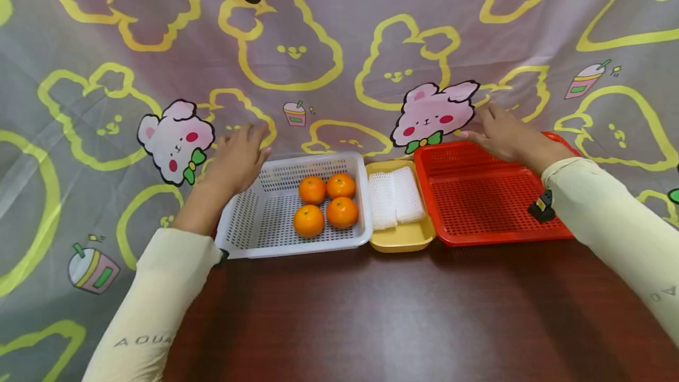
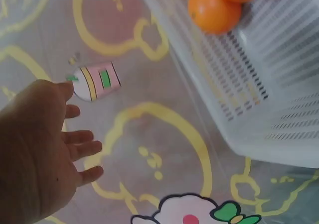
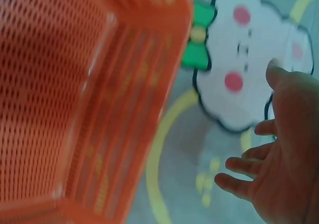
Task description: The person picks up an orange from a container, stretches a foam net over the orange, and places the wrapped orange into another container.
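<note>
My left hand [image 1: 237, 158] hovers over the back left of a white basket [image 1: 241, 249], its fingers loosely extended and holding nothing. Several oranges [image 1: 342, 212] sit grouped in the right part of that basket. Above the back left of a red basket [image 1: 493, 237] is my right hand [image 1: 503, 133], relaxed, with nothing in it. Between the baskets stands a yellow tray [image 1: 400, 241] with two white foam net sleeves [image 1: 383, 199] side by side. The left wrist view shows an orange [image 2: 214, 10] near the top; in the right wrist view the red basket [image 3: 124, 114] shows only its mesh interior.
A patterned curtain [image 1: 329, 28] hangs behind the containers, close to their back rims. The dark brown table [image 1: 339, 317] spreads in front of them. A black strap piece [image 1: 542, 208] shows at my right wrist.
</note>
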Demonstrator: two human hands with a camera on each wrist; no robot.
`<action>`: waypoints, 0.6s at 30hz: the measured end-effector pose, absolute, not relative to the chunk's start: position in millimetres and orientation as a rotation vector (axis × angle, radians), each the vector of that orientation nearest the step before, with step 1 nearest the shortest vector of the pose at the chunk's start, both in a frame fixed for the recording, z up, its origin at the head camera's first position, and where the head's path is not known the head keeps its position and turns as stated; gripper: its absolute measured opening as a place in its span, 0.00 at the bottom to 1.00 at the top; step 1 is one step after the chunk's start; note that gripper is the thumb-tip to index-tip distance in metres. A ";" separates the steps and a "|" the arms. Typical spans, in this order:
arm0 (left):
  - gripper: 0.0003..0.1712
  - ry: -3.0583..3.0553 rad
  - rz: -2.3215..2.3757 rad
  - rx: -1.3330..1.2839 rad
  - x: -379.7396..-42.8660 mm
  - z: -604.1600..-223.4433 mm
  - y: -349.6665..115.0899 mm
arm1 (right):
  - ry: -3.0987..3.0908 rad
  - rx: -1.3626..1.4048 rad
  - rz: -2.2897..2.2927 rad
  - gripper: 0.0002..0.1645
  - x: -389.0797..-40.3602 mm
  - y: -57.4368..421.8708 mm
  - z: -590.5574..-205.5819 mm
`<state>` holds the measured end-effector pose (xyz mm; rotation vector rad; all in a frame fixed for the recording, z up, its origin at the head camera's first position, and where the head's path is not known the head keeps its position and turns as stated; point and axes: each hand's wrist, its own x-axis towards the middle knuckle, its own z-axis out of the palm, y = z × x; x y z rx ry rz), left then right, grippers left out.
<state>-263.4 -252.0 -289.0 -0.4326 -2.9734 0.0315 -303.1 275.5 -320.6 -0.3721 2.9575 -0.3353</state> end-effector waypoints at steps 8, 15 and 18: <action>0.30 -2.998 -0.070 -0.464 -207.1 -299.3 -242.2 | 3.017 -0.606 -0.494 0.46 -283.0 214.0 -332.1; 0.30 -2.940 -0.276 -0.589 -179.4 -331.7 -240.6 | 2.950 -0.750 -0.658 0.41 -272.8 146.1 -352.6; 0.33 -2.952 -0.386 -0.624 -170.4 -348.5 -237.7 | 2.935 -0.879 -0.653 0.40 -271.9 110.8 -363.6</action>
